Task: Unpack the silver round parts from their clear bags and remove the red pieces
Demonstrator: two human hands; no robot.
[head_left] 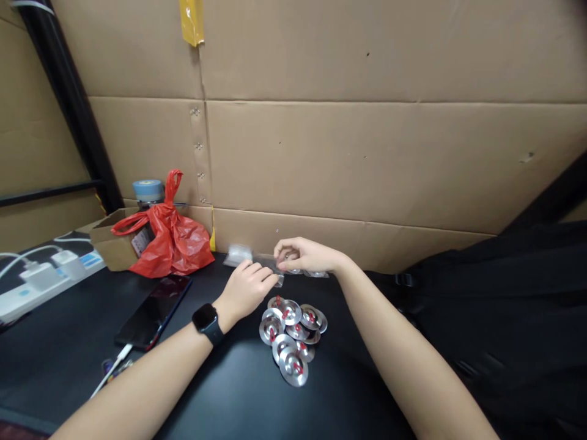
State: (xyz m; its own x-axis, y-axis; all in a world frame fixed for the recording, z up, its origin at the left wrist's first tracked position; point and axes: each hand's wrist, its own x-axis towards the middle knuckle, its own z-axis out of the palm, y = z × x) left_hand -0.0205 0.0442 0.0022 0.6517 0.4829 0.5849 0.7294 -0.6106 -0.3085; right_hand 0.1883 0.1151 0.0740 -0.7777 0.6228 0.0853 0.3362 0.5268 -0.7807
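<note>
A loose pile of silver finger cymbals [292, 365] with red loops lies on the black table between my forearms. Beyond the pile, my left hand [247, 287] has its fingers closed at the edge of a clear plastic bag [279, 281]. To its right, my right hand [309, 254] is curled, thumb and forefinger bent toward each other around something shiny, partly hidden and blurred. Silvery discs in clear wrapping [316, 274] lie just under and behind this hand. Past my left fingertips sits a stack of clear plastic bags [239, 254].
A red plastic bag [177, 241] leans on a cardboard box [110, 244] at the left, beside a blue-lidded container [148, 190]. Nearer are a phone [155, 311] on a cable and a power strip [50, 287]. Black fabric [518, 324] fills the right; a cardboard wall [348, 165] closes the back.
</note>
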